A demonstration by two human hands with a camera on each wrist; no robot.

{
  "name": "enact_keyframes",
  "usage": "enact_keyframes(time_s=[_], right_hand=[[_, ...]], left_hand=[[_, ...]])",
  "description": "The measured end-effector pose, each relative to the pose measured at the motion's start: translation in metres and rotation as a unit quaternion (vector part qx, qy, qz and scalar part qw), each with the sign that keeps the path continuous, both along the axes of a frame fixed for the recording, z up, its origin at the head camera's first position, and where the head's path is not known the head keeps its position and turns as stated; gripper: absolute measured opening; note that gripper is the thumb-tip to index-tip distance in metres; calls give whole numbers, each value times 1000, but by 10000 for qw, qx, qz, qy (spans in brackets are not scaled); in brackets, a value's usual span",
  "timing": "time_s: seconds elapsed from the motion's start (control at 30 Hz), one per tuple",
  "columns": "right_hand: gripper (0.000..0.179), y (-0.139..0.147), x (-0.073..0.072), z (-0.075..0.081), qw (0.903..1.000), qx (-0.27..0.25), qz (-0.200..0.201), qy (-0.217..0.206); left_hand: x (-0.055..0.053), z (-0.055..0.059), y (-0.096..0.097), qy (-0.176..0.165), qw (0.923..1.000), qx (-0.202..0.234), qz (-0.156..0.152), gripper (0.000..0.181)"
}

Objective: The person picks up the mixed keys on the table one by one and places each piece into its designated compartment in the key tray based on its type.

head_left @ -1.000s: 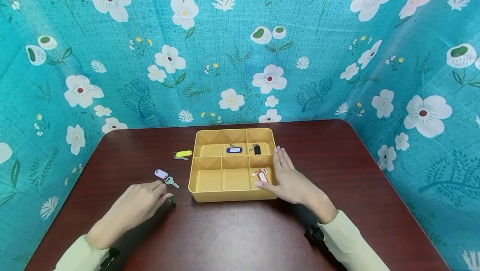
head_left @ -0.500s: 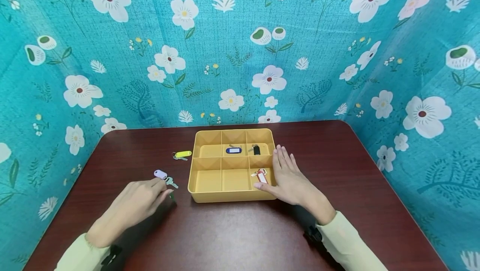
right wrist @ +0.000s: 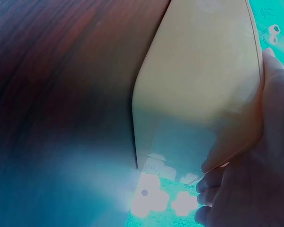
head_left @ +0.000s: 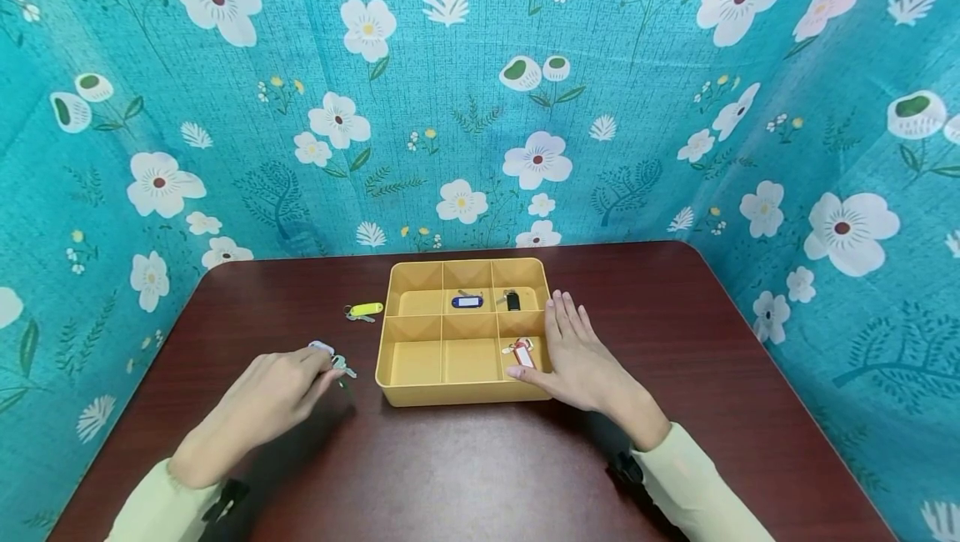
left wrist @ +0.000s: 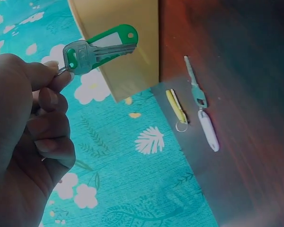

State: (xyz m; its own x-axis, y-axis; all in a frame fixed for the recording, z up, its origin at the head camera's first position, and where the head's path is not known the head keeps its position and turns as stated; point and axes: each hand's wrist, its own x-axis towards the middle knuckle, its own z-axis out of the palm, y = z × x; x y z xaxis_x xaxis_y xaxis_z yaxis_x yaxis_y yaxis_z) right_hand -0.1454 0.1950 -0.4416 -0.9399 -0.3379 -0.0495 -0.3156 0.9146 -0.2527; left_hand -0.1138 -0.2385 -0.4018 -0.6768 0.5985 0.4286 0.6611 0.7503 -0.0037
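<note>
My left hand (head_left: 262,396) pinches the split ring of a key (left wrist: 79,57) with a green key tag (left wrist: 125,34) between thumb and fingertips. In the left wrist view the key and tag stick out from the fingers, held in the air. Just beyond that hand lies a key with a pale purple tag (left wrist: 208,131), partly covered by the fingers in the head view. My right hand (head_left: 588,367) rests against the right side of a yellow divided box (head_left: 465,394). Its fingers are straight along the outer wall, and the thumb lies over the front right corner.
A key with a yellow tag (head_left: 366,308) lies left of the box. Inside are a blue-tagged key (head_left: 467,302) at back middle, a black-tagged key (head_left: 513,300) at back right, and a red-tagged key (head_left: 522,352) at front right. Floral cloth (head_left: 465,92) borders the table.
My left hand has risen slightly with the green-tagged key and now covers more of the purple-tagged key. The right hand keeps its place on the box.
</note>
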Motion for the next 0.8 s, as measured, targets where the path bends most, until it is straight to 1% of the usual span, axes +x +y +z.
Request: enact_keyframes(time_s=[0.07,0.27,0.33,0.4,0.47,0.63,0.8], right_hand=[[127,0,0,0,10000,-12,-4,-5],[128,2,0,0,10000,-59,-9,-55],[128,2,1,0,9999,-71,1,-75],[128,2,1,0,9999,-89,11,-84],[127,1,1,0,9999,-104,10,-84],[127,1,1,-1,9999,-106,13,-52],[127,1,1,-1,9999,-99,26,-72]], left_hand=[[-1,2,1,3,10000,33,-17,23],[-3,5,4,-27,9999,91,-41,25],[-3,7,5,-48,9999,94,-52,32],[-4,8,6,-93,9999,104,-65,44],[-5,10,8,-114,9998,118,-96,49],[-6,14,11,-124,9996,164,-177,47],[-7,17,14,-108,9995,199,-233,36]])
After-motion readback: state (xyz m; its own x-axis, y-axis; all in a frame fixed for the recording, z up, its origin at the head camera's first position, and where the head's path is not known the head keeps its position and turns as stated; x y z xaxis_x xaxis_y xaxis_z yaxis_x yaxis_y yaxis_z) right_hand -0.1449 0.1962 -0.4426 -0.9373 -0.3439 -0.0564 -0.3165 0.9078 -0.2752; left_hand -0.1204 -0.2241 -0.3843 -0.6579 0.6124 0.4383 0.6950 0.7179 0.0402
